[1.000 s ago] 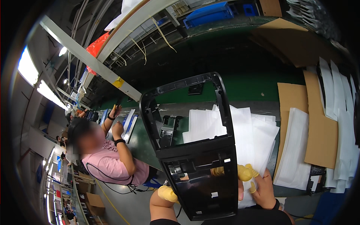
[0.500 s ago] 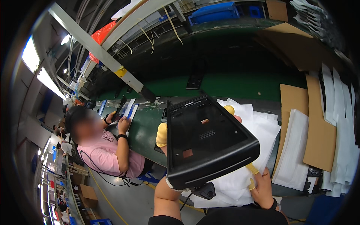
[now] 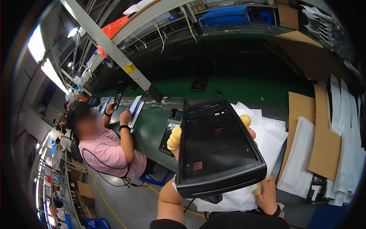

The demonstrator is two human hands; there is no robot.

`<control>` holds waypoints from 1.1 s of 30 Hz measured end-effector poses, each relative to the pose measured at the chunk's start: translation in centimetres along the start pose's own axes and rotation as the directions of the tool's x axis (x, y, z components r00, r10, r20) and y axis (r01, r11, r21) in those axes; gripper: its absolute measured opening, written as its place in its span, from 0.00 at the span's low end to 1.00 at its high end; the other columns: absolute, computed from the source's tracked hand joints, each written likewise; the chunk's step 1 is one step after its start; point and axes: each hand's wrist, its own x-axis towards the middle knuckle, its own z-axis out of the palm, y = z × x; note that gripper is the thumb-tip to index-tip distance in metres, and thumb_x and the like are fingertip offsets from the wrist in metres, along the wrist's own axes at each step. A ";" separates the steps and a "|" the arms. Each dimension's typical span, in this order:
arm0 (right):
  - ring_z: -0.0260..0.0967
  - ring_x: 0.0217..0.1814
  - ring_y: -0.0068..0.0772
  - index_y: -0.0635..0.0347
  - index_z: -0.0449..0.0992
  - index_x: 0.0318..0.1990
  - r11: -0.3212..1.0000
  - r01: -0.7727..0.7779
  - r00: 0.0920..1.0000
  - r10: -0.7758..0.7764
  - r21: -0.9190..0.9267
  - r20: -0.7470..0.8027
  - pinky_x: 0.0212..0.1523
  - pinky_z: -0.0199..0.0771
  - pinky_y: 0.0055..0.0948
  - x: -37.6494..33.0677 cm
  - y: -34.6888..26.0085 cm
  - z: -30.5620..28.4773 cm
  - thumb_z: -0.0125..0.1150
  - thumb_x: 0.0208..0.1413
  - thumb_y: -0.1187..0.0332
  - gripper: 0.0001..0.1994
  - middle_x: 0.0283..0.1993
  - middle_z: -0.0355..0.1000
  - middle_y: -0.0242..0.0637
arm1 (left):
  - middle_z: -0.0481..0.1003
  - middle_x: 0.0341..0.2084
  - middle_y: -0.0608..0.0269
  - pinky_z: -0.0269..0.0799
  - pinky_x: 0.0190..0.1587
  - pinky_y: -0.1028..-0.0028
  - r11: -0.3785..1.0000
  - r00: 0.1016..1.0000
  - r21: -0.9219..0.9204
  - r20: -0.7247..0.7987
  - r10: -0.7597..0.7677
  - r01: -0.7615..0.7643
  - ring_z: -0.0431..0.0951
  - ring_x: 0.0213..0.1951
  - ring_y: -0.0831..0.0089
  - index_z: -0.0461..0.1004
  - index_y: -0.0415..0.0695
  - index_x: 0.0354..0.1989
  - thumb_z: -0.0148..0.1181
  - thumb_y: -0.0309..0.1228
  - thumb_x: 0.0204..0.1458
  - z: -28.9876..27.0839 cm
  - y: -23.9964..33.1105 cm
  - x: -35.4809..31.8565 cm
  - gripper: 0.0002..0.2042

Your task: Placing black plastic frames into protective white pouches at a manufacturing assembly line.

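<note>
A black rectangular plastic housing (image 3: 219,149), shallow and tray-like, is held up and tilted in front of me. My left hand (image 3: 174,140) grips it from beneath, with yellow finger cots showing at its left and upper right edges. The palm is hidden under the housing. My right hand (image 3: 268,195) is at the housing's lower right corner, over white sheets (image 3: 272,131). A yellow finger cot shows on it, but most of its fingers are hidden behind the housing, so its grip cannot be told.
Left of the housing, a black frame-like part (image 3: 167,138) lies on the green table (image 3: 148,131). A person in a pink shirt (image 3: 110,150) sits at left, handling parts. Cardboard pieces (image 3: 324,137) and white foam sleeves (image 3: 299,152) lie at right. A slanted metal post (image 3: 126,65) stands ahead.
The housing has tilted and shifted slightly right with my left hand, as the whole view shifts a little. My right hand's fingers have slipped further behind the housing's edge.
</note>
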 end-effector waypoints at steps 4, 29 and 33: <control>0.58 0.50 0.53 0.58 0.68 0.55 1.000 -0.001 1.000 0.001 -0.020 0.013 0.53 0.58 0.40 -0.1 0.2 0.0 0.52 0.49 0.68 0.23 0.49 0.61 0.53 | 0.56 0.55 0.31 0.61 0.57 0.50 0.999 0.985 0.037 0.170 0.027 -0.034 0.62 0.55 0.44 0.50 0.35 0.62 0.45 0.66 0.43 -1.2 -0.7 0.5 0.48; 0.58 0.50 0.53 0.59 0.67 0.55 0.999 0.025 0.998 -0.023 -0.044 0.060 0.54 0.58 0.40 -1.3 3.1 0.9 0.50 0.49 0.70 0.22 0.50 0.61 0.53 | 0.51 0.60 0.37 0.56 0.57 0.44 0.977 0.994 0.206 0.086 -0.068 0.049 0.56 0.59 0.40 0.51 0.44 0.64 0.48 0.64 0.44 -1.8 -0.5 0.8 0.44; 0.58 0.51 0.53 0.59 0.67 0.56 0.998 -0.018 0.997 0.023 -0.068 0.077 0.54 0.57 0.40 -0.1 0.2 -0.1 0.50 0.49 0.70 0.23 0.50 0.61 0.53 | 0.51 0.61 0.37 0.56 0.57 0.44 0.973 0.998 0.227 0.033 -0.059 0.050 0.56 0.59 0.40 0.50 0.44 0.64 0.49 0.65 0.42 -1.8 -0.5 0.4 0.46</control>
